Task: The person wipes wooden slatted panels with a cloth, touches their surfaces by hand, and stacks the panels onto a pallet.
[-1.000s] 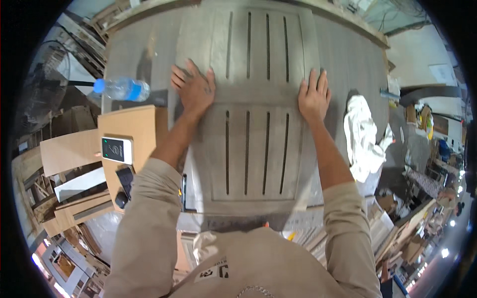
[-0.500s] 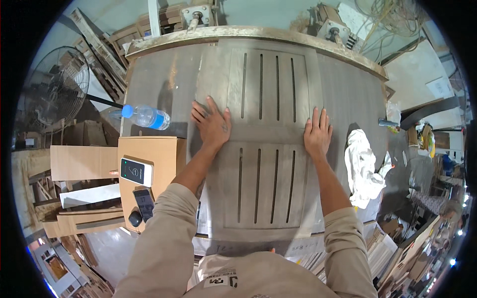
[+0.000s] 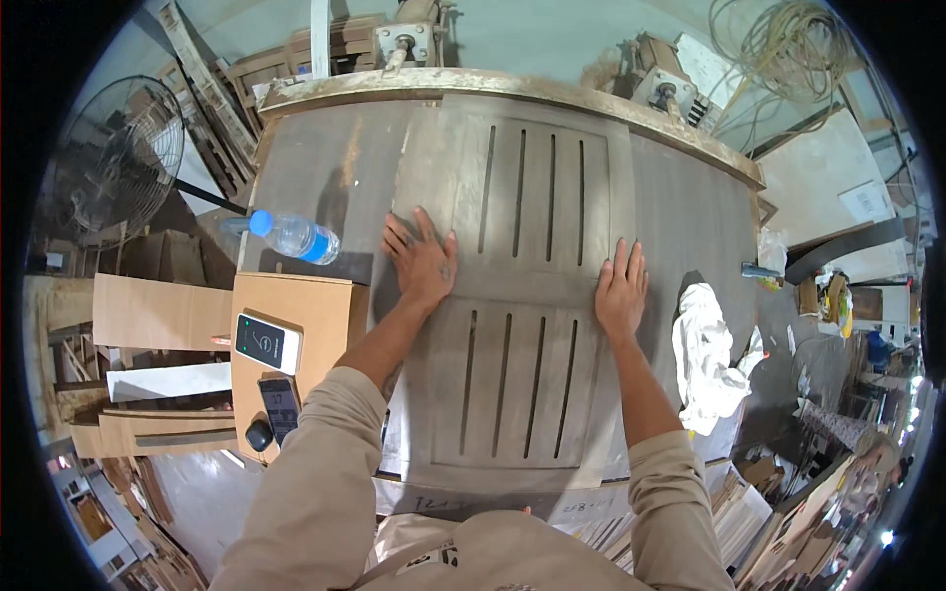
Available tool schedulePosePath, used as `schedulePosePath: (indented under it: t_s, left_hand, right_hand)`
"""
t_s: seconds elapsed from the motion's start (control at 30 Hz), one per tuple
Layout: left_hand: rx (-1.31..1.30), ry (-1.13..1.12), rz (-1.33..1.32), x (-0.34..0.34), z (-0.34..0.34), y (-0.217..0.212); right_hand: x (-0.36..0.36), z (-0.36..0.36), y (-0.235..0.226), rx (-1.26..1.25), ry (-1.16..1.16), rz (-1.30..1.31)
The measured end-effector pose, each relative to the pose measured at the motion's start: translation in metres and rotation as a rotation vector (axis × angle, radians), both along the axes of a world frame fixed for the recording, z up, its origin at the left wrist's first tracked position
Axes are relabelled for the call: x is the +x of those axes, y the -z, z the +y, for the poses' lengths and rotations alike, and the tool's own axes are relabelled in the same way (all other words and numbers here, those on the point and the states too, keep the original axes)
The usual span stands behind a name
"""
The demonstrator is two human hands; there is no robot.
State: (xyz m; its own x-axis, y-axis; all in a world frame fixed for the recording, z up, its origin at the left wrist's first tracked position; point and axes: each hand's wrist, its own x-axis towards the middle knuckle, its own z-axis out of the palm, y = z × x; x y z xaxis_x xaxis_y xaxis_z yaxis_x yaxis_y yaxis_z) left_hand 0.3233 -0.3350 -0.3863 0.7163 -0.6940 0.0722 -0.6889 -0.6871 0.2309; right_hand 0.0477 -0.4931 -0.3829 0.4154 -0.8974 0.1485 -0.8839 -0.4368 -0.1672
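Observation:
Before me a grey-brown wooden panel with two groups of long slots lies flat on the workbench. My left hand rests palm down at the panel's left edge, fingers spread and pointing away from me. On the opposite edge lies my right hand, flat with its fingers stretched out. Neither hand holds anything. A crumpled white cloth lies to the right of my right hand. A clear water bottle with a blue cap lies on its side left of my left hand.
A cardboard box at the left carries a white device with a dark screen, a phone and a small black object. A fan stands at far left. Coiled hose or cable hangs at the back right.
My view has shifted slightly, so the bench sits lower in the picture. Both hands stay flat at the panel's edges; the panel shows no clear movement on the bench.

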Motion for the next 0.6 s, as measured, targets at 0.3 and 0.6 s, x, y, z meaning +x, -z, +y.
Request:
schedulePosePath:
  t_s: [0.3, 0.6]
  left_hand:
    - [0.007, -0.003, 0.038, -0.0016, -0.0022, -0.0029]
    - [-0.052, -0.006, -0.014, -0.0008, 0.0030, 0.0005]
  right_hand:
    - [-0.0029, -0.0019, 0.0036, -0.043, -0.008, 0.001]
    - [-0.0005, 0.0017, 0.0004, -0.036, -0.035, -0.055]
